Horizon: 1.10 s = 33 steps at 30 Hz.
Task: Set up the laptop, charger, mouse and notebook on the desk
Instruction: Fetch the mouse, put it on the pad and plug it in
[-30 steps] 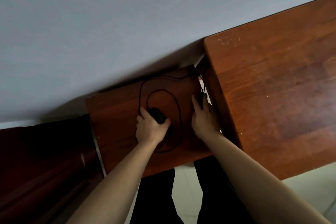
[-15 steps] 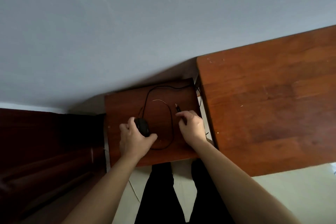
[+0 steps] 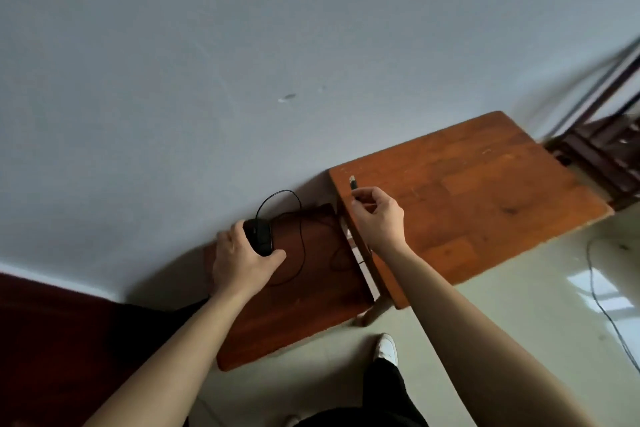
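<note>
A black wired mouse (image 3: 259, 234) is gripped in my left hand (image 3: 242, 260), lifted over the low wooden stool (image 3: 294, 315). Its thin black cable (image 3: 302, 239) loops up in front of the wall and trails down across the stool. My right hand (image 3: 379, 218) pinches the cable's USB plug (image 3: 353, 183) between thumb and fingers, held over the left edge of the wooden desk (image 3: 485, 191). No laptop, charger or notebook is in view.
The grey wall rises directly behind stool and desk. A dark wooden chair (image 3: 599, 146) stands at the far right. A dark red piece of furniture (image 3: 52, 340) fills the lower left. A cable (image 3: 602, 305) lies on the tiled floor at right. My legs and white shoe (image 3: 386, 347) are below.
Both hands have risen from the stool: the left lifted the mouse up and left, the right carried the plug up over the desk edge. The view has pulled back and tilted.
</note>
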{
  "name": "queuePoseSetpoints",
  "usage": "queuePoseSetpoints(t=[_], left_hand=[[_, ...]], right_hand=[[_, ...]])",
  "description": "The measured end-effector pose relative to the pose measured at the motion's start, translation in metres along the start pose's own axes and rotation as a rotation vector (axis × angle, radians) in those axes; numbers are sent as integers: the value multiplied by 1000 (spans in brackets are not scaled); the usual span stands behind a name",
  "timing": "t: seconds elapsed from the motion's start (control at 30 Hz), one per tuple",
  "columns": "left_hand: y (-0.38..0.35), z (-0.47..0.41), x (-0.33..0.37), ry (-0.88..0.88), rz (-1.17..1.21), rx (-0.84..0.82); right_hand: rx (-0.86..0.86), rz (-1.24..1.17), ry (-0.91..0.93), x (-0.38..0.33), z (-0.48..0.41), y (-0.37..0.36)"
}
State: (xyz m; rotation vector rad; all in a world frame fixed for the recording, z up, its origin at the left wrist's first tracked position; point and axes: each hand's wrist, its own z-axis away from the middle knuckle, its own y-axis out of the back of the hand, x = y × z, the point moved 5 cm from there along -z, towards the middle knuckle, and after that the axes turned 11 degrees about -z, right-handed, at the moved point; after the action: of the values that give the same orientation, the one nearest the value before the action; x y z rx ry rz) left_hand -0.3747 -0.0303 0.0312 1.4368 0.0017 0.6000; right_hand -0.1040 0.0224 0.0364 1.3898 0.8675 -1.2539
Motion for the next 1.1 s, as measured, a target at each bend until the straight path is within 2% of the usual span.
queuePoseSetpoints(t=[0.1,0.23,0.4,0.67,0.87,1.1], left_hand=[[12,18,8,-157,17,24],[22,56,19,-347,66,57],[24,106,67,-588,112,35],[18,211,214,-898,198,3],[-29,305,350,-1014,226,-72],[-100,373,477,-1091,230,-116]], right_hand=[[131,-23,47,-13,44,33],[277,-50,3,-7,112,74],[437,-52,3,-12,176,144],[714,-70,85,-30,249,308],[844,-70,76,2,299,461],[1016,-73,-14,51,330,622]])
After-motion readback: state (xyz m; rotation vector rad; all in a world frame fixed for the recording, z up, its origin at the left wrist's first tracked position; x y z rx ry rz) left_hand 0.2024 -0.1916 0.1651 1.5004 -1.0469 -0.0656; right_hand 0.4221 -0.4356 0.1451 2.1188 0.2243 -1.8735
